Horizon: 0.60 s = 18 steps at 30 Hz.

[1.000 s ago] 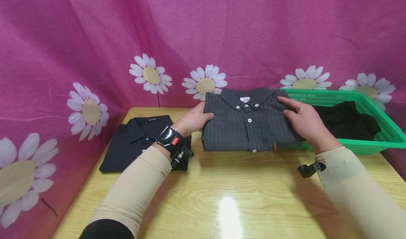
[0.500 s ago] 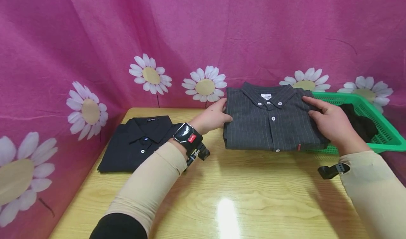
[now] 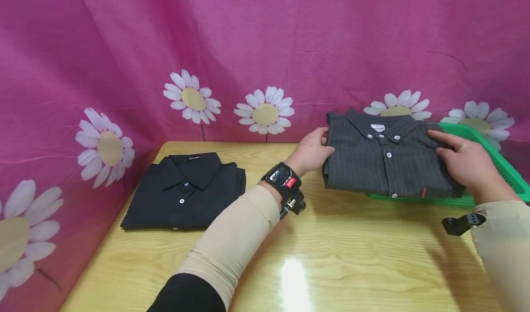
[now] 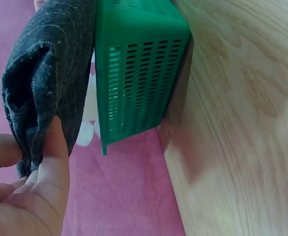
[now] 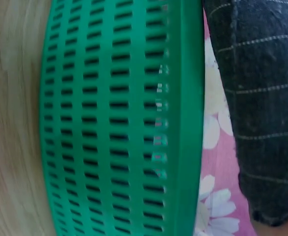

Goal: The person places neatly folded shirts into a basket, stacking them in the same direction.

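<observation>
A folded dark grey pinstriped shirt (image 3: 364, 164), collar away from me and white buttons up, hangs between both hands above the green basket (image 3: 509, 169). My left hand (image 3: 311, 152) pinches its left edge between thumb and fingers; in the left wrist view those fingers (image 4: 53, 182) squeeze the folded layers. At the right edge my right hand (image 3: 472, 164) grips, with thumb and index finger on top and the other fingers hidden beneath. In the right wrist view the shirt (image 5: 267, 108) is above the basket's rim, with a gap between them.
A folded black shirt (image 3: 186, 192) lies on the wooden table (image 3: 331, 257) at the left. Behind the table hangs a pink curtain (image 3: 265, 36) with daisies. The held shirt covers most of the basket's inside.
Both hands have carried the pinstriped shirt to the right, from beside the basket to over it. The dark cloth seen in the basket earlier is now hidden. The black shirt stays put.
</observation>
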Each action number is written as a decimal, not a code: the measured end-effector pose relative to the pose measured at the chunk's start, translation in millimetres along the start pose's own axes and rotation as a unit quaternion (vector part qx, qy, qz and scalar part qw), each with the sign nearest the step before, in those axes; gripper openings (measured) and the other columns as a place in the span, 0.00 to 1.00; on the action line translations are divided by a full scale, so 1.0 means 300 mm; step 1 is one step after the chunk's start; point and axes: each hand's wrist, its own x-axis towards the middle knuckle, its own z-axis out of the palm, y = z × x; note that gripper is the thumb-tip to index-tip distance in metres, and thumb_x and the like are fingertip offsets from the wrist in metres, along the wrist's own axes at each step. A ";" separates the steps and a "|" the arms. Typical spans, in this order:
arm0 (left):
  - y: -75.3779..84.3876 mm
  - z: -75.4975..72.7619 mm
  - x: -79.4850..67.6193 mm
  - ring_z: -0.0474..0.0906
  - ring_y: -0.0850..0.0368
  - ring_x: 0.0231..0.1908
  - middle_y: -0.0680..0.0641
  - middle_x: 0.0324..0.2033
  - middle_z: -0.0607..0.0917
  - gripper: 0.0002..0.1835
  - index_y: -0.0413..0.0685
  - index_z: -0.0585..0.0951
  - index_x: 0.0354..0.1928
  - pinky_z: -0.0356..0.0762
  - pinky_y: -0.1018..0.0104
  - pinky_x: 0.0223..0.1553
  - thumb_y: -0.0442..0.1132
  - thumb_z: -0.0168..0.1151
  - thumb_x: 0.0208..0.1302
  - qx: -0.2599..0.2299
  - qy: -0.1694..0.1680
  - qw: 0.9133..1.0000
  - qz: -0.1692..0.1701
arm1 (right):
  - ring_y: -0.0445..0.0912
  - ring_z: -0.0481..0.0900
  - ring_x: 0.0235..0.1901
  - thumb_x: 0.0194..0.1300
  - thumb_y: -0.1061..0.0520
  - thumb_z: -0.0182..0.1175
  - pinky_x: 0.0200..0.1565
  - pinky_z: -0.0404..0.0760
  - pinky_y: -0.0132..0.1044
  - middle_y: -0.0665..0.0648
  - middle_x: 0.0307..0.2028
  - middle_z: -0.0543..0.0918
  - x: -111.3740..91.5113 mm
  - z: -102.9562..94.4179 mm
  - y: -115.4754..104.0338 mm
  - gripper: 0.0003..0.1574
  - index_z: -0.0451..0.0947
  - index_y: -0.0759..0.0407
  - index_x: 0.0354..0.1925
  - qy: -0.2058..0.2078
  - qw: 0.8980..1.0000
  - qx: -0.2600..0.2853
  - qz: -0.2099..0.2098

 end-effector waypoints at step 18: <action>0.079 0.159 0.087 0.78 0.68 0.54 0.52 0.56 0.84 0.35 0.49 0.63 0.76 0.71 0.79 0.52 0.40 0.64 0.71 0.069 0.000 0.998 -0.008 | 0.21 0.66 0.30 0.76 0.65 0.44 0.28 0.67 0.20 0.48 0.53 0.81 0.057 -0.086 0.170 0.32 0.74 0.39 0.68 0.112 0.990 0.075 -0.034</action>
